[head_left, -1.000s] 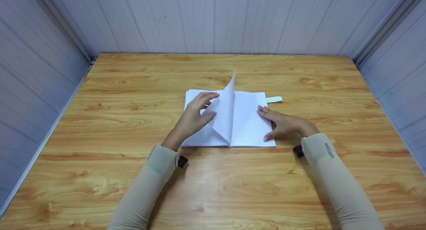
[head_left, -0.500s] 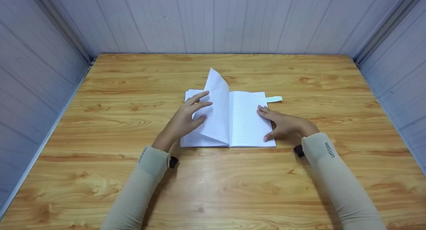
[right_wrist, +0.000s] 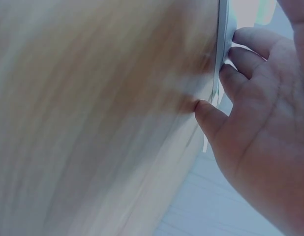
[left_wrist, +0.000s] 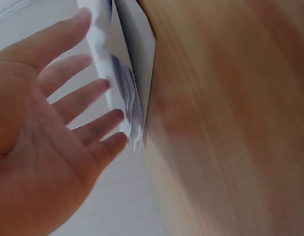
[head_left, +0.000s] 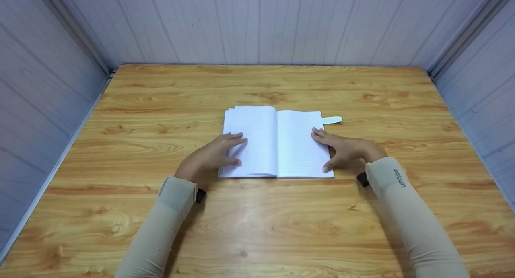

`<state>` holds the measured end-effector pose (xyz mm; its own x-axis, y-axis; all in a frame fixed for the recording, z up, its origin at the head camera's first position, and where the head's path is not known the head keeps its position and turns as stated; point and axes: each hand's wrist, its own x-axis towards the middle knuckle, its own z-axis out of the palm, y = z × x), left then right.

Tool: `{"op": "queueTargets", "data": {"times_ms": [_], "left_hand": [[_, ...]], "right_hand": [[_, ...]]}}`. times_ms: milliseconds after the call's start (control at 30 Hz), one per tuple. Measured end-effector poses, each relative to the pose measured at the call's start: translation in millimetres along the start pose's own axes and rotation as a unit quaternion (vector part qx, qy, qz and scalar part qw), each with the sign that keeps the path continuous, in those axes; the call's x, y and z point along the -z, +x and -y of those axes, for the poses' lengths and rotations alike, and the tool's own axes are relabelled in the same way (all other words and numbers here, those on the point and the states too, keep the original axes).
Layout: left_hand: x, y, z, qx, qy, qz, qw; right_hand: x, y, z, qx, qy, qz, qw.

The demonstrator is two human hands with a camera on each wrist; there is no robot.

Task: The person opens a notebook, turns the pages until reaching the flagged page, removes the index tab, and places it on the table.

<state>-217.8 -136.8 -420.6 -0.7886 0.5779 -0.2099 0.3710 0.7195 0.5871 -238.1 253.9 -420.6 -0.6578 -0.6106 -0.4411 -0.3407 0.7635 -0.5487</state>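
An open notebook (head_left: 257, 149) with white lined pages lies flat in the middle of the wooden table. Over its left page reaches my left hand (head_left: 211, 151), fingers spread and fairly straight; in the left wrist view the fingertips (left_wrist: 115, 115) are at the page edges, holding nothing. My right hand (head_left: 348, 147) rests on the right page's outer edge, thumb low and fingers higher up. The right wrist view has its fingers (right_wrist: 245, 59) extended along the notebook's edge (right_wrist: 222, 44). A pale green strip (head_left: 332, 120) sticks out from the notebook's upper right side.
The wood-grain table (head_left: 257, 221) extends around the notebook on all sides. Pale panel walls (head_left: 257, 26) stand behind it and at left and right. A small black device (head_left: 200, 195) is worn at the left wrist, and another (head_left: 363, 179) at the right.
A raised leaf has swung over to the left and now lies flat on the left side. My left hand has moved left and down with it; the right hand has hardly moved.
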Motion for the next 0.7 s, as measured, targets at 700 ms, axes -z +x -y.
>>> {"op": "queueTargets", "data": {"times_ms": [700], "left_hand": [[6.3, -5.7, 13.8, 0.042, -0.041, 0.094, 0.9938]], "right_hand": [[0.8, 0.8, -2.1, -0.005, 0.003, 0.010, 1.000]]}}
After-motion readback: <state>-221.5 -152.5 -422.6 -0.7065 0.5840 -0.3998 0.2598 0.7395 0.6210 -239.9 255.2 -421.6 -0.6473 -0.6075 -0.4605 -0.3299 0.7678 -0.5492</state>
